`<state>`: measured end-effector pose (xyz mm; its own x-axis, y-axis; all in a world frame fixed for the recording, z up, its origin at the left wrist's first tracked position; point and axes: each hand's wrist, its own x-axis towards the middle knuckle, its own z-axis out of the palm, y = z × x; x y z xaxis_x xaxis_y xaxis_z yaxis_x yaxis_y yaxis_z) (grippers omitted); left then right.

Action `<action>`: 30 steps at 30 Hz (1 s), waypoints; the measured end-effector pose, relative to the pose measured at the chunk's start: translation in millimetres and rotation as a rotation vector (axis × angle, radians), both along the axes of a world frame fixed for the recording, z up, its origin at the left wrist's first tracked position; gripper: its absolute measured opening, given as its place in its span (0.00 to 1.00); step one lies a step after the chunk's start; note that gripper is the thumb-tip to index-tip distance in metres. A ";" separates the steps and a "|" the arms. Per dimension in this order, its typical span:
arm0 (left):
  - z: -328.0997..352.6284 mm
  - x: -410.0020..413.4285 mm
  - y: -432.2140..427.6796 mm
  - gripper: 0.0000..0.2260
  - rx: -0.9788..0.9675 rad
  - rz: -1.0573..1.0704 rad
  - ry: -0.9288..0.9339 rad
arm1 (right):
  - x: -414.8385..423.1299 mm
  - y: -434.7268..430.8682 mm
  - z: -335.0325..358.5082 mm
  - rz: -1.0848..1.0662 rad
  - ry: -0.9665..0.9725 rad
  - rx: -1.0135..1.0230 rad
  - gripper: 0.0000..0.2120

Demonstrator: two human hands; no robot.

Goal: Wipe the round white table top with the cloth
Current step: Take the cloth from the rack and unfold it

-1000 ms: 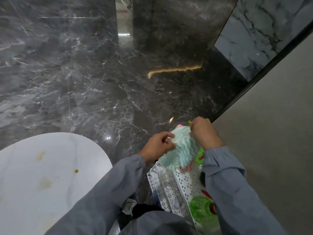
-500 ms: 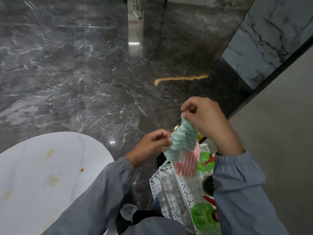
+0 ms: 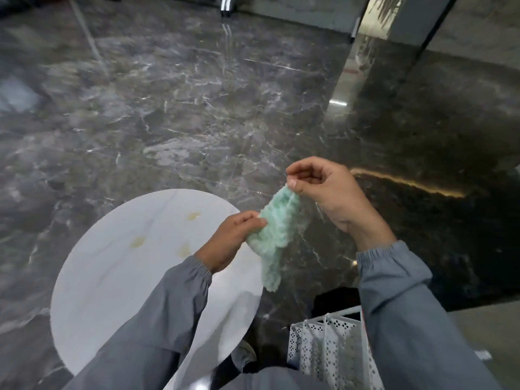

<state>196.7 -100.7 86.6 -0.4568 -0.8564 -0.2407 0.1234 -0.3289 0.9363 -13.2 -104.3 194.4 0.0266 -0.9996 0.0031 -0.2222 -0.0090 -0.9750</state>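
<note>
Green cloth (image 3: pixel 274 237) in both pinched grips

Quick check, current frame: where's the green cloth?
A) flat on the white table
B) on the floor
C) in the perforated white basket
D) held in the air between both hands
D: the green cloth is pinched at its top by the right hand and at its side by the left hand, and hangs clear of the round white table top, whose yellowish spots are unwiped.

Glossy dark marble floor (image 3: pixel 197 108)
</note>
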 end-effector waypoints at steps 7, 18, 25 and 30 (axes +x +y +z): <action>-11.2 96.8 7.4 0.14 -0.015 0.410 -0.077 | 67.9 -50.7 -49.5 0.336 0.149 0.060 0.18; -7.7 167.4 22.1 0.11 -0.040 0.732 -0.291 | 164.2 -82.5 -118.2 0.594 0.252 0.114 0.20; -1.3 187.0 20.5 0.12 -0.035 0.746 -0.258 | 201.1 -86.6 -120.0 0.917 0.090 0.415 0.13; -3.1 216.2 36.6 0.10 0.059 0.879 -0.110 | 208.0 -88.4 -132.0 0.993 0.056 0.534 0.11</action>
<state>413.0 -64.2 83.5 0.3883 -0.8716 -0.2991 0.2642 -0.2056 0.9423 194.7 -192.7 62.4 0.7970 -0.4086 -0.4448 -0.3925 0.2093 -0.8956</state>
